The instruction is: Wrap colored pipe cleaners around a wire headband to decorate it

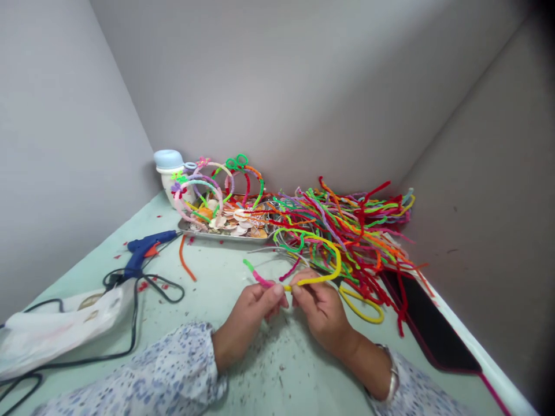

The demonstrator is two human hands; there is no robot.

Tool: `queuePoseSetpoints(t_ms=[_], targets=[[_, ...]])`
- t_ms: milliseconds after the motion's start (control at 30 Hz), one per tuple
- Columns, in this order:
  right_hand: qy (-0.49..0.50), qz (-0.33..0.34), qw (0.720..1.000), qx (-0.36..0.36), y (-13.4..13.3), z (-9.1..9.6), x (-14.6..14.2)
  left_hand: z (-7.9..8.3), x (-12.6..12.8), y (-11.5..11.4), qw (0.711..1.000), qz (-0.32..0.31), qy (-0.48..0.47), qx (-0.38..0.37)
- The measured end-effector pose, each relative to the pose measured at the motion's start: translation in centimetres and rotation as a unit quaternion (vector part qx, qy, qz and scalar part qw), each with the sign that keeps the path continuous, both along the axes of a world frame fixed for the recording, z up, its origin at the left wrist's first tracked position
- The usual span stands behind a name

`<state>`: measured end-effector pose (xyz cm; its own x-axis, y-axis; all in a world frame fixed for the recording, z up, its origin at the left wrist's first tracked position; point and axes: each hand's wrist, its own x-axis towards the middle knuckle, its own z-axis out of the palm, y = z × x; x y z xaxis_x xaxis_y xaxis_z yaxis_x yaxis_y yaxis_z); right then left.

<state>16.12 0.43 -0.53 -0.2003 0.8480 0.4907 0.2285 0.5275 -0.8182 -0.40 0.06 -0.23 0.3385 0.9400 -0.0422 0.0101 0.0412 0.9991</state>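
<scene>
A pale green bench spreads under the left fingers and right fingers, dusted with dark specks just below them. Beyond and to the right of the right fingers sprawls a heap of fuzzy chenille stems in red, orange, green, yellow and lilac, partly over a flat black paddle-shaped thing with a maroon edge. Well to the left of the left fingers lies a crumpled, glossy white plastic bag; a tan curved patch shows there, inside or on top, I cannot tell which. Straight beyond the fingers stands a shallow metal tray filled with seashells, smooth, fan-ribbed, cream to orange. Arched chenille-wrapped headbands stand up out of it, trimmed with small looped shapes. Farther off, behind the tray's left end, is a white bottle with a rounded pale blue cap, its contents hidden. Left of the left fingers rests a blue hard-plastic glue gun with an orange trigger and dark cord.

Both sets of fingers are closed, pinching a soft chenille band between them: pink with a green tip at the left fingers, yellow and curving away from the right ones. A short orange stem bends beyond the left fingers.
</scene>
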Motion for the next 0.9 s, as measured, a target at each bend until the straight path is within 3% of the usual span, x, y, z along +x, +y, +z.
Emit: queuePoseSetpoints(t_ms=[133,233,633,900], targets=[[-0.043,0.040,0.998,0.023,-0.05,0.26,-0.19,-0.21,0.02,0.50,0.998,0.025,-0.040,-0.051],[-0.055,0.031,0.998,0.019,-0.01,0.34,-0.24,0.06,0.13,0.45,0.997,0.045,-0.030,-0.058],[-0.052,0.036,0.997,-0.042,0.23,0.60,-0.49,0.58,0.25,0.31,0.999,0.041,0.015,0.001],[-0.049,0.044,0.997,-0.031,0.28,0.76,-0.43,0.27,0.07,0.26,0.998,0.036,0.047,0.036]])
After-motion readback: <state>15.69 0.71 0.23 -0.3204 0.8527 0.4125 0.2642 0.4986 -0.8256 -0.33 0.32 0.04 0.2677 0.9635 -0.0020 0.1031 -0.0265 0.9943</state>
